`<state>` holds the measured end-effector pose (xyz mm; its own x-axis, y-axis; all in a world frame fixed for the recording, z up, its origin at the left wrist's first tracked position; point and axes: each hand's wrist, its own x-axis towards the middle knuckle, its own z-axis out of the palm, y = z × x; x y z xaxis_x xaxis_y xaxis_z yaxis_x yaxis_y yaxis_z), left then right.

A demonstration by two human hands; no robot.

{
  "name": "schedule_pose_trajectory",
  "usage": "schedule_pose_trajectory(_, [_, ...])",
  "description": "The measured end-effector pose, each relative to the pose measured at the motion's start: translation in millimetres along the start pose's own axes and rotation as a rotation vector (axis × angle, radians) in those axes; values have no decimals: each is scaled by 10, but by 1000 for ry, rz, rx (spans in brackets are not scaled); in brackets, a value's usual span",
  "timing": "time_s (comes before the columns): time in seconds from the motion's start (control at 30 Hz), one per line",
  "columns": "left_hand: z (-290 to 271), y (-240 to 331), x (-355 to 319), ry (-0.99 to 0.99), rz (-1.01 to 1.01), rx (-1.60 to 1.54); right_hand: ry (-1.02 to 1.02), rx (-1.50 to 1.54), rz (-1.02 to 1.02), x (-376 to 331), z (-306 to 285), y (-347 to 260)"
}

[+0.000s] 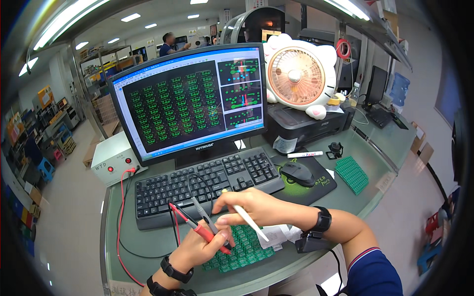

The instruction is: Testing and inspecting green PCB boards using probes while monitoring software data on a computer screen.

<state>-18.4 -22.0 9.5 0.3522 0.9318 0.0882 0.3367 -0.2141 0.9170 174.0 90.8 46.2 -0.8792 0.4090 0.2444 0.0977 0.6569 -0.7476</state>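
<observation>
My left hand [196, 247] is closed around a red test probe [206, 234] and a grey test probe [201, 211], both slanting up toward the keyboard. My right hand [254, 206] reaches across from the right and pinches a slim white pen-like stick [252, 224], whose flat end points down toward me. The fingertips of both hands come close together near the grey probe; whether they touch it I cannot tell. Below the hands lies a green circuit board panel [242, 252], partly hidden by them. Beside it is a white paper slip [274, 237].
A black keyboard [212, 185] and mouse [297, 173] lie beyond my hands, under a monitor [182, 106]. Red and black leads run to a white tester box [116, 159]. Rightward are a second green panel [351, 175], a marker [304, 154], a printer [306, 126] and a fan [296, 76].
</observation>
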Motion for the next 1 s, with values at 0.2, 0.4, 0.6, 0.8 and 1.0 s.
schedule_pose_trajectory(0.2, [53, 68, 3, 78, -17, -67, -110, 182, 42, 182, 84, -135])
schedule_pose_trajectory(0.4, [-105, 34, 71, 69, 106, 169, 176, 486, 179, -89, -58, 9])
schedule_pose_trajectory(0.6, [-115, -36, 64, 113, 153, 149, 158, 524, 332, -504, -157, 177])
schedule_pose_trajectory(0.8, [-117, -79, 74, 118, 69, 161, 100, 594, 259, -674, 11, 261])
schedule_pose_trajectory(1.0, [-95, -125, 87, 137, 85, 144, 89, 425, 212, -708, 65, 369])
